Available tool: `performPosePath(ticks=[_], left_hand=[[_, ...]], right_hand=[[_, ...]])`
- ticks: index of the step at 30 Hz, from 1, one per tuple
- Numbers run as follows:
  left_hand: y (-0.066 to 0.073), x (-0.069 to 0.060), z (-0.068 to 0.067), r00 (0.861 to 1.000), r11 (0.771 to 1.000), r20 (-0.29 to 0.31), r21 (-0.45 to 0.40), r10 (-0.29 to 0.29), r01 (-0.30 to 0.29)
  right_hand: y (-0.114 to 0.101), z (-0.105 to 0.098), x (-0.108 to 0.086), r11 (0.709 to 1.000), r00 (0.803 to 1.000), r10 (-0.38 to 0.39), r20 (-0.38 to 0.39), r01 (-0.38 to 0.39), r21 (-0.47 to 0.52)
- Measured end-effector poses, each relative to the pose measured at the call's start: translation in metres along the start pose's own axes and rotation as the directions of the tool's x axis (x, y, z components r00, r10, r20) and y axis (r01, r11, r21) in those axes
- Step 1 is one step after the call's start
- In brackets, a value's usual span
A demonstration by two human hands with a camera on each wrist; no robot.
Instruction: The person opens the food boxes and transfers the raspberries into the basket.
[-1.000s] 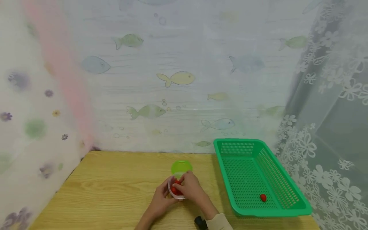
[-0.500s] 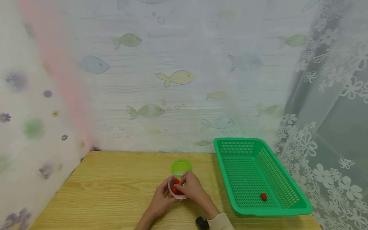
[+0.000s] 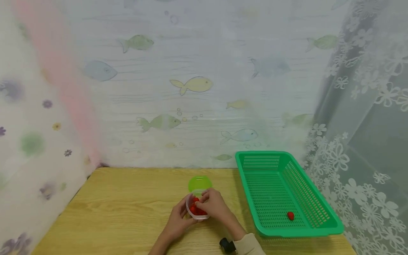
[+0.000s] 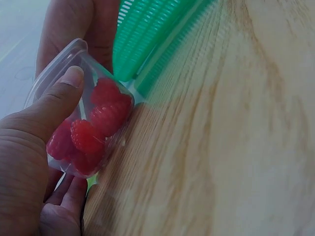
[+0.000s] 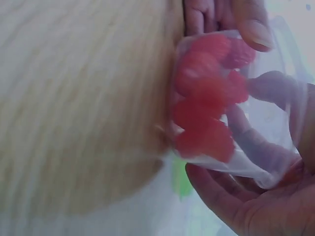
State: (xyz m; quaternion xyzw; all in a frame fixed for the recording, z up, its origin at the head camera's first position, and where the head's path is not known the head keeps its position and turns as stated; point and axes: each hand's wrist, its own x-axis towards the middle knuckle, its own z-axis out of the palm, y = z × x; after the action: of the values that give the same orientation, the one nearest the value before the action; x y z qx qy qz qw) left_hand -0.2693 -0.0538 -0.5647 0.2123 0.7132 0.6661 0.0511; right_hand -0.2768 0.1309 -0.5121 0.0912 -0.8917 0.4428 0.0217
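Note:
My left hand [image 3: 178, 220] grips a small clear plastic container [image 4: 78, 55] from its left side, the thumb pressed along its wall. Several red raspberries [image 4: 89, 135] are heaped in the container's bottom, seen through its wall. From the right my right hand [image 3: 217, 206] reaches in over the rim. In the right wrist view, its thumb and a finger, inside the container, pinch one raspberry [image 5: 237, 87] at the edge of the heap. Part of that raspberry is blurred by the plastic.
A green perforated basket [image 3: 306, 232] stands on the right of the wooden table [image 3: 127, 209], with a single raspberry [image 3: 290, 215] in it. Behind the container lies a bright green lid [image 3: 199, 183]. Printed curtains [image 3: 204, 56] hang at the table's back and sides.
The right thumb and fingers have shifted slightly up and right within the container, so more of the raspberries show. The left hand keeps its grip; the view has turned a little.

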Motion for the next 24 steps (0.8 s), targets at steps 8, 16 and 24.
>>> performPosePath(ticks=[8, 16, 24], left_hand=[[-0.001, 0.001, 0.001, 1.000, 0.999, -0.016, -0.031, -0.022, 0.021], [0.000, -0.002, 0.001, 1.000, 0.999, 0.028, -0.037, 0.003, -0.002], [-0.003, 0.000, -0.001, 0.999, 1.000, 0.021, 0.004, 0.026, -0.026]], right_hand=[[-0.013, -0.020, -0.003, 0.969, 0.998, -0.066, 0.003, 0.065, -0.238], [-0.009, -0.009, -0.004, 0.982, 0.989, -0.003, 0.146, 0.030, -0.187], [-0.009, -0.008, -0.004, 0.998, 0.989, -0.006, 0.151, 0.015, -0.059]])
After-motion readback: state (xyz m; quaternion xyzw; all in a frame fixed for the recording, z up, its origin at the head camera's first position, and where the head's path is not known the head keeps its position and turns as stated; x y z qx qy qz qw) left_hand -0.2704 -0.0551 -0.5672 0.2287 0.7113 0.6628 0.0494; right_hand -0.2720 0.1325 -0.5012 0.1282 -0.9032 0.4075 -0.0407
